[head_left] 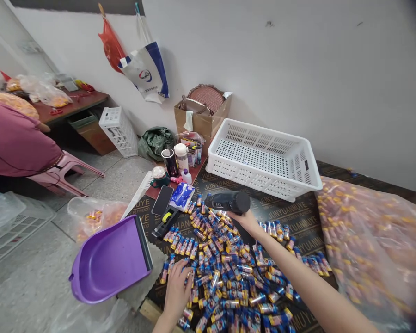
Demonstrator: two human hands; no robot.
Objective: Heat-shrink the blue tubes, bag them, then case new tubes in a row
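Note:
My right hand (244, 221) is closed around the handle of a black heat gun (229, 202), held level above the board; its handle is mostly hidden. Beneath it spreads a big heap of small printed tubes (229, 268) with blue and yellow ends, most lying jumbled. Some stand or lean in short rows at the left and right of the heap. At the heap's left edge, my left hand (178, 284) rests with fingers stretched over a few tubes and touching them. A dark cord (258, 266) crosses the tubes below my right hand.
A white plastic crate (260, 157) stands behind the heap. A clear bag of tubes (370, 245) lies right, and a purple dustpan (113, 261) left. A phone (162, 200), tape dispenser (165, 221) and cups lie behind left. Another person (17, 134) sits at a far table.

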